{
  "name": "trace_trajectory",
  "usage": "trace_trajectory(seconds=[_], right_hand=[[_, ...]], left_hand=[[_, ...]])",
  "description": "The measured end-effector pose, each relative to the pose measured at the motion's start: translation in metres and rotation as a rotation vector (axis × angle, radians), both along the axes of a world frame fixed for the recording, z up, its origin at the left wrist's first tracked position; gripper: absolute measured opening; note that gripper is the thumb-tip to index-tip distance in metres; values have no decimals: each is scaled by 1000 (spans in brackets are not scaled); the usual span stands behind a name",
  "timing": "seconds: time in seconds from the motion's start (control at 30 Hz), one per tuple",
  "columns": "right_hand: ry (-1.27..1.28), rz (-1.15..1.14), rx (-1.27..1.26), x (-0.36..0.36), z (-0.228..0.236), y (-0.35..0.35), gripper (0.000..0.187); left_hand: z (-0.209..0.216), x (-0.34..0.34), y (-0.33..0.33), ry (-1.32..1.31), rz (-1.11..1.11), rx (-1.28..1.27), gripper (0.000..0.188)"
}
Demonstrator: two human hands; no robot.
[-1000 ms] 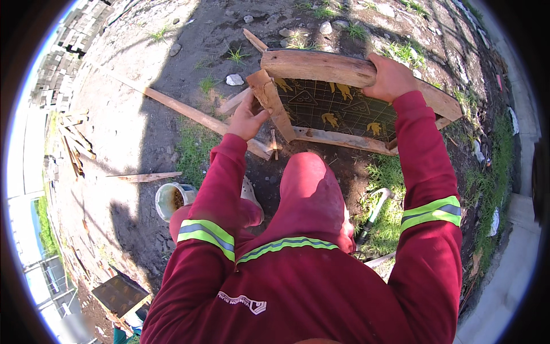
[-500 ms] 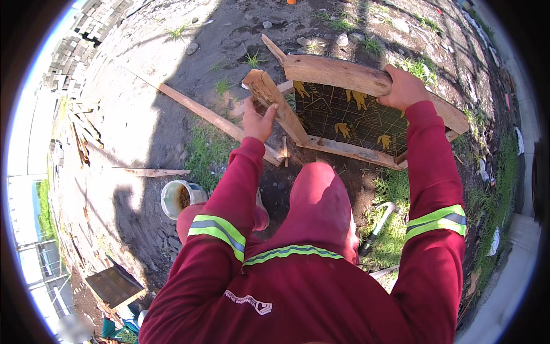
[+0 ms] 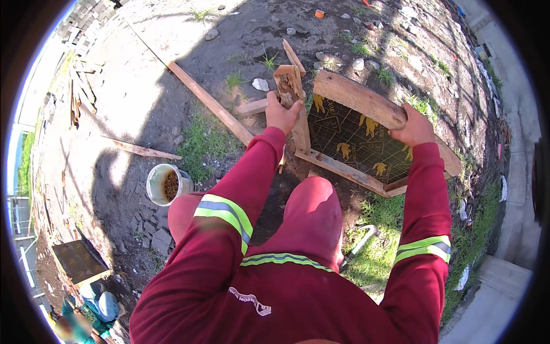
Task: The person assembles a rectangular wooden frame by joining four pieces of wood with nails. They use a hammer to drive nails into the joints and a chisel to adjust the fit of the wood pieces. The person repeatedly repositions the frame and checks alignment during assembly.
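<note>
A dark panel [image 3: 338, 135] with yellow printing sits in a frame of rough wooden lumber in front of my right knee. My left hand [image 3: 282, 117] is closed round the upper part of the frame's left board [image 3: 300, 129], whose near end is ragged and split. A gap shows between that board's top and the thick top beam [image 3: 358, 98]. My right hand [image 3: 413, 127] is wrapped over the right part of the beam, its fingertips hidden behind the wood. Beside my right leg a hammer [image 3: 362, 239] lies on the grass.
A white bucket [image 3: 153, 186] with brown contents stands left of my knee. A long board [image 3: 209, 103] and a shorter plank [image 3: 140, 149] lie on the soil. A person [image 3: 94, 312] is at the lower left beside another framed panel [image 3: 80, 261]. Stones [image 3: 358, 64] dot the far ground.
The left board has swung more upright, its top moving toward the top beam, with my left hand still on it. My right hand keeps its hold on the beam. The whole view has shifted.
</note>
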State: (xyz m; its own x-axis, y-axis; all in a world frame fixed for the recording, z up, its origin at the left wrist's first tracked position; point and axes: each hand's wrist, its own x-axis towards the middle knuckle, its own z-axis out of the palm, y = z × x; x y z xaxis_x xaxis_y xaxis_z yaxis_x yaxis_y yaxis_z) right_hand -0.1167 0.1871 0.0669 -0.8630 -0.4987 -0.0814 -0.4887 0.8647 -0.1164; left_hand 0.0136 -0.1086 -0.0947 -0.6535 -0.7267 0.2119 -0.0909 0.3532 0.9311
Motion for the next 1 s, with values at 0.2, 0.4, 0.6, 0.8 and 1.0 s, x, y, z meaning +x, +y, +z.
trace_trajectory(seconds=[0.2,0.4,0.6,0.8,1.0], right_hand=[[3,-17,20,-1,-3,1,76],[25,7,19,-6,-6,2,72],[-4,13,34,-8,-5,2,73],[-1,25,15,-9,-7,2,68],[4,50,6,-11,-6,2,64]], left_hand=[[7,-9,25,-48,-96,88,61],[9,-8,21,16,-182,72,69],[5,-11,19,-13,-189,106,70],[5,-11,20,-20,-193,155,70],[16,-7,22,-53,-204,225,70]])
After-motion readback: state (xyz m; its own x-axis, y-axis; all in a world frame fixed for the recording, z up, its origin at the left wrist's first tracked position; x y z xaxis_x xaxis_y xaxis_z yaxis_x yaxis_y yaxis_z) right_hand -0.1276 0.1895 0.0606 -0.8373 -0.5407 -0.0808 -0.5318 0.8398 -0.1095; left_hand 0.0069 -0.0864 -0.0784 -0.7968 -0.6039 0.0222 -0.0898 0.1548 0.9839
